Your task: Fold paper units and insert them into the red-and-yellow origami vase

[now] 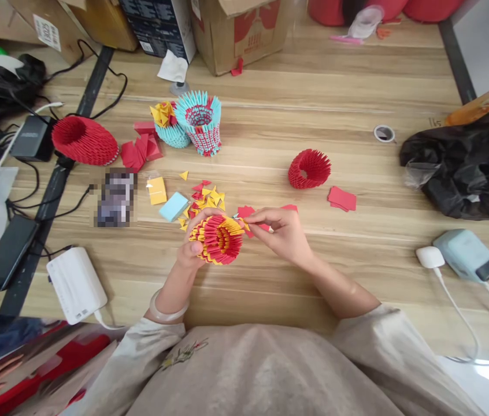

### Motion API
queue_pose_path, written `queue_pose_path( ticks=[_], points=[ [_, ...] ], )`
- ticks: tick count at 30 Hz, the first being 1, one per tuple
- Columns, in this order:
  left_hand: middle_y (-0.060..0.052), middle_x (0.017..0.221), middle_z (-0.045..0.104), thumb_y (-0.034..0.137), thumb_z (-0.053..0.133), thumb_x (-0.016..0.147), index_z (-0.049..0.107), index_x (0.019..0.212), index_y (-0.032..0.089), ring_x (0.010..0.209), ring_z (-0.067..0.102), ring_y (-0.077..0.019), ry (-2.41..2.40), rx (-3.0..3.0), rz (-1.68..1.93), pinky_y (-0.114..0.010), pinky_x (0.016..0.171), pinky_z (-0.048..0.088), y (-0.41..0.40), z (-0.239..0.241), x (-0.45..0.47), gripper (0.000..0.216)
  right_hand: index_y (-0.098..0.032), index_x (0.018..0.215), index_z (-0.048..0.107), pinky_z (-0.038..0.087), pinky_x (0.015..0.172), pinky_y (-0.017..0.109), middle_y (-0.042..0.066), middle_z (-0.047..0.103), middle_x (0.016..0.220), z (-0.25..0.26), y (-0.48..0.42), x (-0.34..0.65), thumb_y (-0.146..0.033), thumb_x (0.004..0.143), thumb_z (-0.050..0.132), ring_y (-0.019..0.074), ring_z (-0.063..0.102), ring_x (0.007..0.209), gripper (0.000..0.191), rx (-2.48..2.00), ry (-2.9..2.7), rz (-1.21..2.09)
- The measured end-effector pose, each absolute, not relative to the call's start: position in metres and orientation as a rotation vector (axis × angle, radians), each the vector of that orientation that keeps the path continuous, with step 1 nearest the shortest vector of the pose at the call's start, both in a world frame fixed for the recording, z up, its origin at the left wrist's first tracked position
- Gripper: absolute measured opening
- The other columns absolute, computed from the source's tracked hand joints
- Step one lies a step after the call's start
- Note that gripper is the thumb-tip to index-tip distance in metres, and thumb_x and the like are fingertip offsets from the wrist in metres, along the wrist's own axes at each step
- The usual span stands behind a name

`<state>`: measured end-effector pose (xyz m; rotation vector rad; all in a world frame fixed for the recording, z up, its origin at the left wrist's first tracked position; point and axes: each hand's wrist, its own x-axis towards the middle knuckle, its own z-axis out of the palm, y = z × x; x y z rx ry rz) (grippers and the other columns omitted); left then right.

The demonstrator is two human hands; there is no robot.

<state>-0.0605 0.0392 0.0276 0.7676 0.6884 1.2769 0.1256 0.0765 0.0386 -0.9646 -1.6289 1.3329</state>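
The red-and-yellow ring (221,240) held in the left hand (192,245) is folded matt paper, its surface ridged with many small pointed pieces. The right hand (281,231) pinches a similar paper piece at its rim. The table (357,81) is pale wood-grain laminate with a smooth, faint sheen. The black bag (465,164) is crinkled glossy plastic; the white power bank (75,284) is smooth matt plastic
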Motion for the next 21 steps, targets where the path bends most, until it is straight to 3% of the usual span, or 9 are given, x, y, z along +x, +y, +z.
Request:
queue_pose_path(
  ticks=[6,12,16,21],
  points=[
    [-0.012,0.096,0.069,0.056,0.079,0.055,0.058,0.102,0.020,0.106,0.063,-0.0353,0.707,0.814,1.320,-0.049,0.088,0.052,0.039,0.027,-0.063,0.063,-0.018,0.090,0.075,0.059,0.078,0.032,0.007,0.075,0.093,0.040,0.074,0.120,-0.028,0.075,0.072,0.0168,0.071,0.082,0.018,-0.905,-1.344,1.658],
    [-0.011,0.092,0.069,0.054,0.079,0.054,0.059,0.102,0.017,0.102,0.064,-0.0349,0.701,0.817,1.331,-0.049,0.088,0.052,0.036,0.021,-0.063,0.064,-0.017,0.081,0.074,0.059,0.071,0.027,0.005,0.075,0.081,0.040,0.075,0.117,-0.035,0.064,0.081,0.0138,0.070,0.072,0.026,-0.999,-1.142,1.751],
    [-0.010,0.093,0.067,0.055,0.083,0.048,0.059,0.101,0.019,0.108,0.061,-0.0359,0.784,0.812,1.392,-0.047,0.089,0.052,0.035,0.020,-0.063,0.069,-0.019,0.080,0.075,0.057,0.064,0.023,0.002,0.074,0.075,0.042,0.080,0.122,-0.029,0.064,0.082,0.0106,0.068,0.066,0.021,-0.955,-1.102,1.784],
    [-0.008,0.098,0.066,0.057,0.084,0.046,0.055,0.110,0.022,0.108,0.061,-0.0337,0.802,0.851,1.426,-0.047,0.090,0.052,0.036,0.023,-0.061,0.078,-0.020,0.071,0.076,0.058,0.067,0.025,0.001,0.074,0.076,0.045,0.085,0.128,-0.022,0.058,0.085,0.0099,0.066,0.065,0.016,-0.854,-1.012,2.027]
  ],
)
